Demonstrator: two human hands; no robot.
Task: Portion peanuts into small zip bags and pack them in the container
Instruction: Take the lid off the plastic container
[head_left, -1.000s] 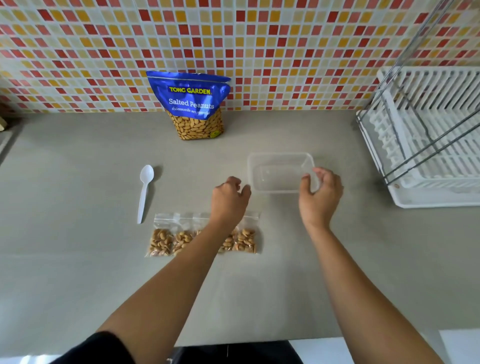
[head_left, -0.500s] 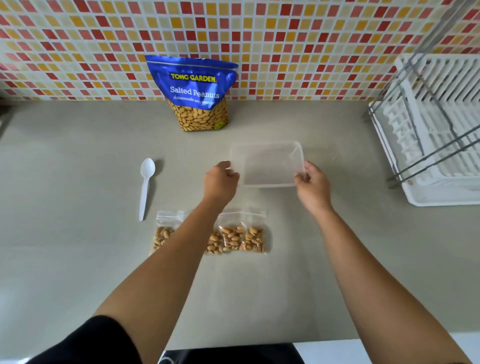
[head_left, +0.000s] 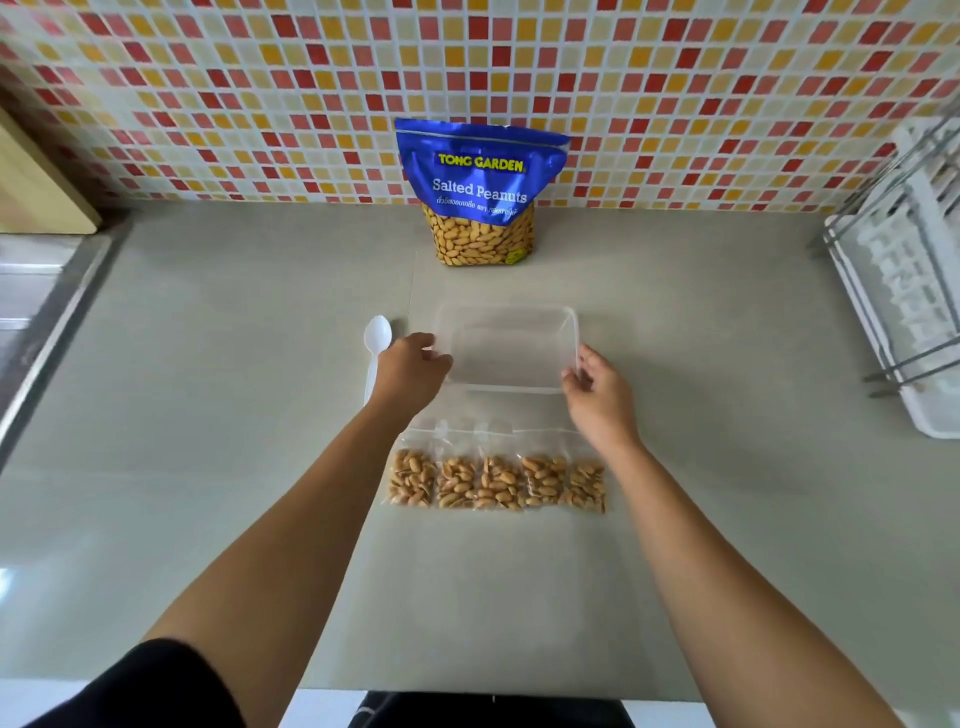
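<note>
A clear rectangular plastic container (head_left: 511, 318) rests on the grey counter, with nothing visible inside. My left hand (head_left: 410, 369) grips its left edge and my right hand (head_left: 597, 387) grips its right near corner. Just in front of the container lies a row of several small zip bags of peanuts (head_left: 498, 480), side by side and flat. A blue "Salted Peanuts" pouch (head_left: 480, 192) stands upright against the tiled wall behind the container.
A white plastic spoon (head_left: 375, 345) lies left of the container, partly behind my left hand. A white dish rack (head_left: 904, 312) with metal rails fills the right edge. A steel sink rim (head_left: 47, 332) runs along the left. The mosaic wall closes the back.
The container has slid left and closer to the zip bags, held at both sides. My left hand came off the bags onto the container's left edge. The camera view shifted left.
</note>
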